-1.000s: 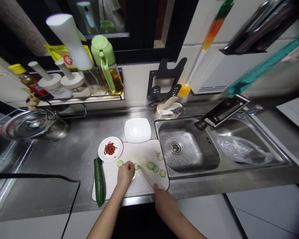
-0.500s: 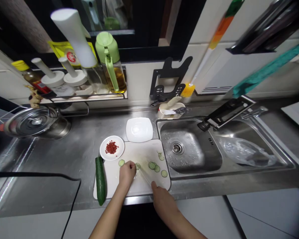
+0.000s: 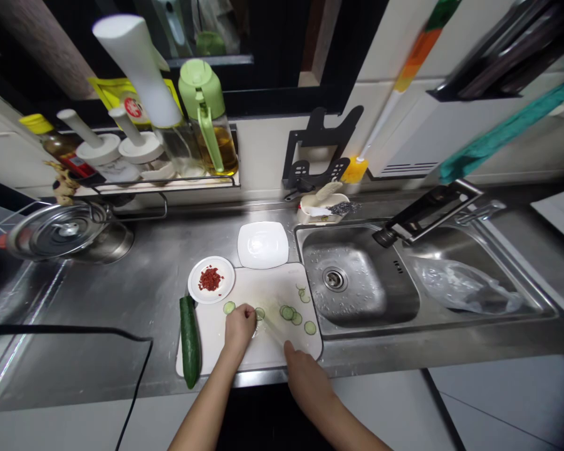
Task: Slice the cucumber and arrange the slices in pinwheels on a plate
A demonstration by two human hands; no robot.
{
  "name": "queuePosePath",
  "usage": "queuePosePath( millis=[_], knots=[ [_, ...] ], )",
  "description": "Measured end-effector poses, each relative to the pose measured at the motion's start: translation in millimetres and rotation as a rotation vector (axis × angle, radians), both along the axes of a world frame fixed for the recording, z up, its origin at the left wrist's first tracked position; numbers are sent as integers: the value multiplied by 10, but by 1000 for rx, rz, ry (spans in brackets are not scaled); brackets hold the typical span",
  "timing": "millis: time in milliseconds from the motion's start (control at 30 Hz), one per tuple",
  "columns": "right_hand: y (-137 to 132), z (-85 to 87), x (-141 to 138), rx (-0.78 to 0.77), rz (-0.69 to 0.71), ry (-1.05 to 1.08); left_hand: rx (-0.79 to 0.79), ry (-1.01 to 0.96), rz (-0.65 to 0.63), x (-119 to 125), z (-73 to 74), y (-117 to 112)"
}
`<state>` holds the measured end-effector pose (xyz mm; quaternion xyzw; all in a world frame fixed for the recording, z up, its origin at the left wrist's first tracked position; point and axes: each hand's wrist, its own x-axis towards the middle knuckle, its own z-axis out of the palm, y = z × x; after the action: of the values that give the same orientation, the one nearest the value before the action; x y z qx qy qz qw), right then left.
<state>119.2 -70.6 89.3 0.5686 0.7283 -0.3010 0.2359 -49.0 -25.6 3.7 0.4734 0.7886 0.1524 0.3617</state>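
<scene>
Near the middle of the cutting board [image 3: 212,341], your left grip [image 3: 239,328] pinches a cucumber slice [image 3: 260,313], probably steadying it against the knife [image 3: 277,333] your right grip [image 3: 309,379] clasps.

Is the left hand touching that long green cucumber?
No, the cucumber lies along the left edge of the board, with a visible gap between it and the left hand.

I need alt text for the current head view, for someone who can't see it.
A person's left hand is beside a green slice on a white cutting board, while the right hand grips a blurred knife. A long green vegetable lies along the board's left edge, near a plate of red bits; a sink is at right.
</scene>
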Motion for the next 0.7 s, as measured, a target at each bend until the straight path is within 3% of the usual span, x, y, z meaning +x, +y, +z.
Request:
queuePosePath(
  millis=[233, 467, 700],
  knots=[
    [-20, -43, 39, -15, -13, 24, 3, -2, 1, 7, 44, -1],
    [-205, -111, 264, -39, -33, -14, 22, -12, -10, 8, 38, -29],
    [-245, -75, 313, -40, -51, -8, 44, 25, 103, -301, 99, -99]
  ],
)
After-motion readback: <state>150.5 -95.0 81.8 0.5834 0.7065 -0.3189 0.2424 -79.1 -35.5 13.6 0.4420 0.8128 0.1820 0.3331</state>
